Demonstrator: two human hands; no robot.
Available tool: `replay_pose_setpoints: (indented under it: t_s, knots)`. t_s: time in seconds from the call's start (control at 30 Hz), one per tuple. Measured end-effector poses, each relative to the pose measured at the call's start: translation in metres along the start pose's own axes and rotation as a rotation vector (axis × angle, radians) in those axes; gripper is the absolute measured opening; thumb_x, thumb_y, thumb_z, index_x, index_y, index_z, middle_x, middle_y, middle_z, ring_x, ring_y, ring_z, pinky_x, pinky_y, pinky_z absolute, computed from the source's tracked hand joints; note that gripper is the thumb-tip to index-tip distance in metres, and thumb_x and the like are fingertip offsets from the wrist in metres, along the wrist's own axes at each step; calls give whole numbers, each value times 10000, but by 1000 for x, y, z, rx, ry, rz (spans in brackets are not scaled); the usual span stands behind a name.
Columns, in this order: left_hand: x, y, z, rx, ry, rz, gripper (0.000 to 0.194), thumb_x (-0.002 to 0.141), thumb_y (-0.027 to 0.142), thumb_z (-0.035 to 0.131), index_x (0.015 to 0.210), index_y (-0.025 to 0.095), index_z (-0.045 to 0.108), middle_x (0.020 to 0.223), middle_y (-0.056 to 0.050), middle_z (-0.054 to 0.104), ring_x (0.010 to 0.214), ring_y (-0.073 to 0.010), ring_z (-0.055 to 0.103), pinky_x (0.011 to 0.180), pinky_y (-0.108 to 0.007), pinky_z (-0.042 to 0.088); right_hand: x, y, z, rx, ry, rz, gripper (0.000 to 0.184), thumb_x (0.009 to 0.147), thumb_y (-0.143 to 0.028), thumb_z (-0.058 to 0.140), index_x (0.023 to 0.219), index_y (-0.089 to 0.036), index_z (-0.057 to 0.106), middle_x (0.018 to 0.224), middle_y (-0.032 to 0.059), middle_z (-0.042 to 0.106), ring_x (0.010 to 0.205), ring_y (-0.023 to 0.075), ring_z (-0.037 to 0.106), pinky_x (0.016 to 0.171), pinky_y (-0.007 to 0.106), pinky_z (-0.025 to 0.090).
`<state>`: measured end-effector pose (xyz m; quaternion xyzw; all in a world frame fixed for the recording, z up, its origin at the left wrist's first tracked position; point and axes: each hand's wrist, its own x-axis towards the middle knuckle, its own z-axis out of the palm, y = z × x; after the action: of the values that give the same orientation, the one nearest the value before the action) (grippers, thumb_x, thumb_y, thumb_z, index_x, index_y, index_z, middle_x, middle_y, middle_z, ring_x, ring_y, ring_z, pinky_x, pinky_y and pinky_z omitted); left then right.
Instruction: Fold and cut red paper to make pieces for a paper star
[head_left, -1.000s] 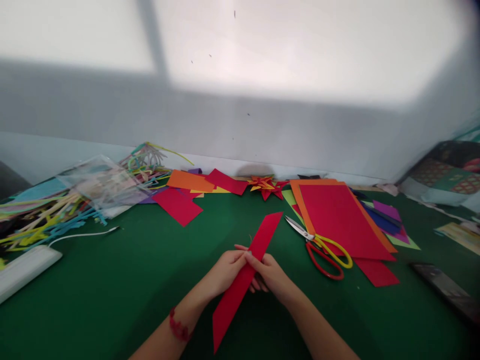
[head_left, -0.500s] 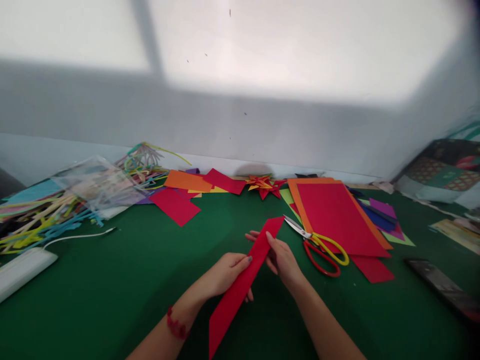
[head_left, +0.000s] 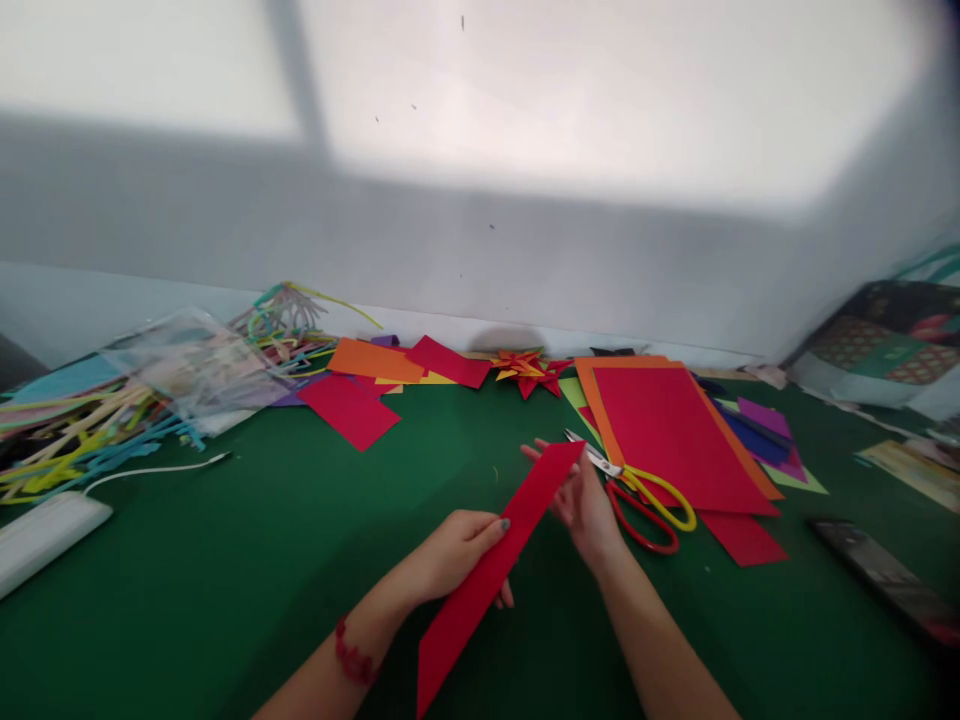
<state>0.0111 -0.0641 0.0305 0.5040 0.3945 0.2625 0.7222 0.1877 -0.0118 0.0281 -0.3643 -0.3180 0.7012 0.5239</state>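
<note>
A long red paper strip with slanted ends runs diagonally above the table. My left hand is closed on its middle, thumb on top and fingers underneath. At the strip's far end is my right hand, its thumb by the right edge and its fingers partly hidden behind the paper; it grips the strip there. Just right of that hand lie scissors with one yellow and one red handle, blades slightly apart. Larger red paper sheets rest beyond the scissors, on top of orange paper.
Folded red-and-orange paper stars sit at the back by the wall. Red and orange paper pieces lie left of them. Colourful strips and a clear plastic bag fill the left; a white power strip and a phone flank the green table.
My right hand has shifted slightly right and outward along the strip's far end, and its thumb no longer lies flat on the paper's face. The strip's far end has moved a little right.
</note>
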Motion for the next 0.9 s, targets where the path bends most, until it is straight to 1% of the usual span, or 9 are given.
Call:
replay_pose_setpoints:
  t_s: [0.1,0.17,0.2,0.37,0.5,0.67,0.8,0.87,0.9]
  knots:
    - [2,1,0,-39,61,25,398,819,482,343,851,132,528,548,-59,641,475,-175,605,441,-258,457,-6,10,15,-5,-171,94,628,791,-612,227,1017,-162,604,1145,144,551,260,-1,350,263,177,176]
    - [3,2,-1,-47,93,46,431,822,489,327,877,120,543,548,-65,642,469,-171,602,448,-260,460,-10,15,23,-14,-211,120,727,765,-662,161,1023,-144,601,1132,166,555,254,6,363,257,184,157]
    - [3,2,-1,-49,97,47,442,821,492,327,883,115,549,552,-68,643,470,-170,602,452,-261,462,-12,16,26,-34,-206,123,727,761,-667,172,1026,-142,600,1121,168,562,251,5,358,257,185,151]
    - [4,-4,-1,-115,-5,0,421,821,452,358,882,95,572,643,-108,668,547,-185,628,503,-272,474,-21,18,35,-285,-113,99,433,762,-507,462,956,-159,633,1036,124,622,266,-13,279,273,177,127]
    - [10,-11,1,-234,-25,-24,327,814,377,399,845,95,562,693,-125,678,607,-196,643,585,-304,481,-23,20,41,-342,-71,97,442,745,-522,464,921,-163,652,969,103,652,285,13,292,275,194,163]
    - [14,-15,1,-225,29,-76,280,777,352,487,828,87,560,658,-109,674,589,-178,640,594,-297,479,-22,28,40,-385,-106,28,434,765,-503,458,936,-155,652,949,100,653,399,63,445,344,190,285]
    - [19,-20,3,-226,72,-78,281,733,358,549,754,78,556,619,-101,664,525,-177,626,571,-320,483,-23,27,39,-469,-112,12,436,756,-519,463,926,-169,660,916,82,664,357,48,410,345,194,289]
    - [21,-22,5,-222,92,-70,290,717,365,564,719,75,547,593,-98,656,490,-175,616,544,-317,480,-23,26,41,-464,-108,19,442,742,-532,473,888,-165,672,893,83,671,413,79,491,398,210,364]
    - [22,-23,6,-222,88,-73,296,716,368,564,718,73,547,586,-97,653,478,-173,612,531,-311,477,-23,25,42,-440,-112,24,447,734,-537,481,870,-159,676,880,88,675,495,115,555,465,228,415]
